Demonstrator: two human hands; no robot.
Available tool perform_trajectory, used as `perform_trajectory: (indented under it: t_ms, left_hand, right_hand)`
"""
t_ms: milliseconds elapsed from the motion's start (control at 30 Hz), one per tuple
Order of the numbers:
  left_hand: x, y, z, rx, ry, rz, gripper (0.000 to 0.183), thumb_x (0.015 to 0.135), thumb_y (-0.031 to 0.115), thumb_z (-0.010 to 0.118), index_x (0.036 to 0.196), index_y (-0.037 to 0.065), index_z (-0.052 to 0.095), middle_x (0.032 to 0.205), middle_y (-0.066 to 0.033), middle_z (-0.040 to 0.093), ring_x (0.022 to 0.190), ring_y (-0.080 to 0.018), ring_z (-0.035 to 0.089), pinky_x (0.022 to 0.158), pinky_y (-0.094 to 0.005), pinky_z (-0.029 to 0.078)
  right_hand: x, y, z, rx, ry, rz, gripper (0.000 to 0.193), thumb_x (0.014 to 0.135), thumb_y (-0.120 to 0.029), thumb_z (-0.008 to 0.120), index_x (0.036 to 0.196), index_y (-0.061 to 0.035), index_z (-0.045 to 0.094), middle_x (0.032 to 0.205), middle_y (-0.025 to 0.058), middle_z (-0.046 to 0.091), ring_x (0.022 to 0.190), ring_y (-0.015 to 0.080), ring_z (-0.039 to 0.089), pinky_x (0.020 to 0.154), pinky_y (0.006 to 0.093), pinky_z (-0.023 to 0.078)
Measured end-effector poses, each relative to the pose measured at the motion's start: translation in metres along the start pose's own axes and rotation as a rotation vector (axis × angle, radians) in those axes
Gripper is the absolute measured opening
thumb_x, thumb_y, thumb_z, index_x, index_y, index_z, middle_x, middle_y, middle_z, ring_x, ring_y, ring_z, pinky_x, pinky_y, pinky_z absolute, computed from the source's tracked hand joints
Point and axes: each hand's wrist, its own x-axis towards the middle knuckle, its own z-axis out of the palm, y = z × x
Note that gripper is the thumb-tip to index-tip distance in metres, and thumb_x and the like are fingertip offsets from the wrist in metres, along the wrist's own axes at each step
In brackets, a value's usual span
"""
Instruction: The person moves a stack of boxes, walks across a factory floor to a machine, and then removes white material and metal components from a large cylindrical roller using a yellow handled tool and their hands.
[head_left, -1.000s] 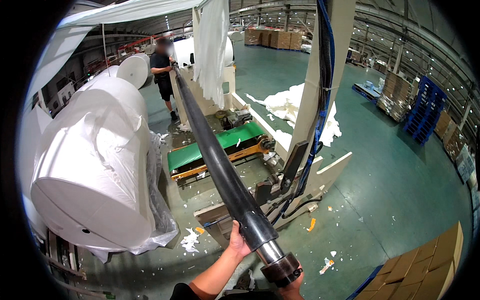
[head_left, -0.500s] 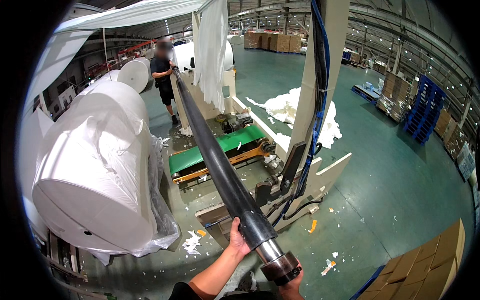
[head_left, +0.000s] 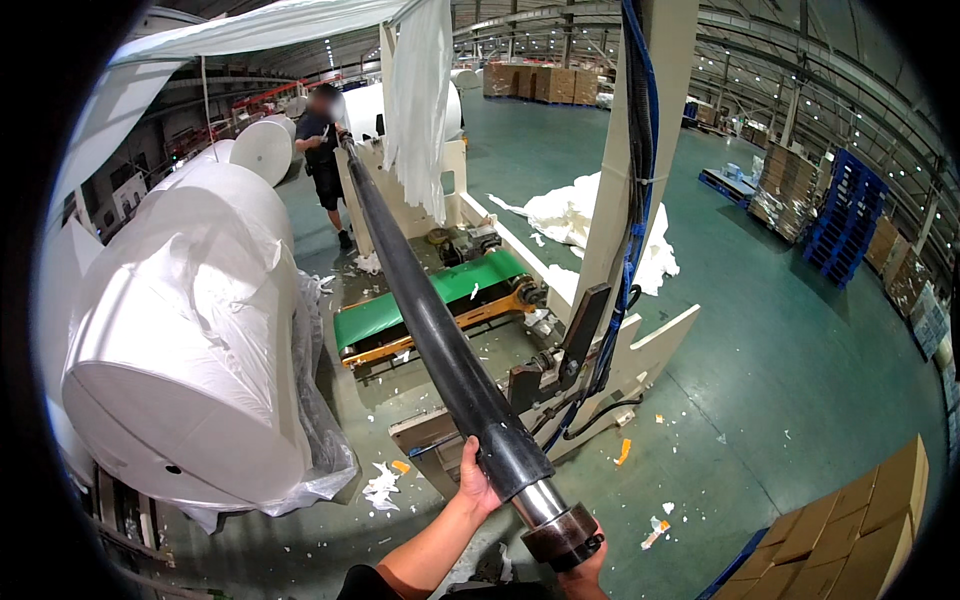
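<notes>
A long black shaft [head_left: 425, 310] runs from my hands at the bottom to a co-worker [head_left: 324, 160] at the far left. My left hand [head_left: 478, 487] grips its near part from the left, thumb lying up along the side. At its near end are a bare metal neck [head_left: 541, 502] and a dark brown collar [head_left: 556, 536]. My right hand [head_left: 584, 570] is closed around that collar from the right and below; most of its fingers are hidden. The co-worker stands at the shaft's far end, one hand near it.
Large white paper rolls [head_left: 185, 330] fill the left. Under the shaft lies a green belt [head_left: 430, 305] in the machine frame [head_left: 640, 370], whose upright [head_left: 620, 150] carries cables. Cartons [head_left: 835, 530] stand at lower right. Paper scraps [head_left: 382, 487] litter the floor.
The co-worker has drawn one hand back from the shaft's far end toward the chest. My hands keep the same hold, and the whole view has shifted slightly.
</notes>
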Motion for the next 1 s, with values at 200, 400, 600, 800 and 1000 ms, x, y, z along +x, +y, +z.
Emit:
perform_trajectory:
  t_ms: [200,400,600,800,1000]
  left_hand:
    - [0.000,0.000,0.006,-0.009,0.008,-0.009,0.079,0.070,0.060,0.071,0.123,0.003,0.052,0.117,-0.0168,0.060,0.109,-0.0325,0.059,0.100,-0.0512,0.044]
    - [0.002,0.001,0.007,0.011,0.054,-0.028,0.069,0.077,0.053,0.070,0.122,0.004,0.053,0.115,-0.0151,0.061,0.106,-0.0300,0.060,0.099,-0.0485,0.045]
    - [0.016,-0.008,0.000,0.096,0.156,0.040,0.056,0.079,0.037,0.073,0.119,0.005,0.052,0.112,-0.0104,0.062,0.103,-0.0246,0.061,0.093,-0.0430,0.050]
    - [0.020,-0.014,0.008,0.211,0.187,0.080,0.056,0.081,0.044,0.068,0.120,0.006,0.054,0.113,-0.0123,0.063,0.103,-0.0275,0.061,0.096,-0.0464,0.047]
    - [0.014,-0.010,0.009,0.088,0.150,0.019,0.059,0.079,0.041,0.072,0.122,0.006,0.051,0.113,-0.0102,0.061,0.104,-0.0260,0.060,0.095,-0.0454,0.048]
  right_hand:
    - [0.003,0.001,-0.002,-0.005,0.072,0.026,0.032,0.093,-0.020,0.048,0.116,0.0012,0.056,0.104,0.0126,0.065,0.090,0.0241,0.065,0.082,0.0400,0.054]
    - [-0.002,-0.001,-0.002,0.047,0.098,0.172,0.030,0.095,-0.026,0.045,0.114,-0.0069,0.058,0.108,0.0102,0.064,0.096,0.0256,0.065,0.081,0.0421,0.055]
    - [0.001,-0.010,0.014,0.005,0.134,0.167,0.029,0.095,-0.027,0.048,0.116,-0.0087,0.055,0.104,0.0097,0.064,0.090,0.0265,0.065,0.074,0.0427,0.056]
    - [0.012,0.002,-0.022,-0.049,0.028,0.214,0.031,0.094,-0.029,0.046,0.116,-0.0080,0.053,0.103,0.0114,0.064,0.080,0.0299,0.066,0.053,0.0440,0.055]
    - [0.007,-0.007,-0.006,0.024,0.050,0.229,0.032,0.095,-0.030,0.046,0.116,-0.0076,0.054,0.104,0.0109,0.064,0.086,0.0294,0.066,0.064,0.0456,0.057]
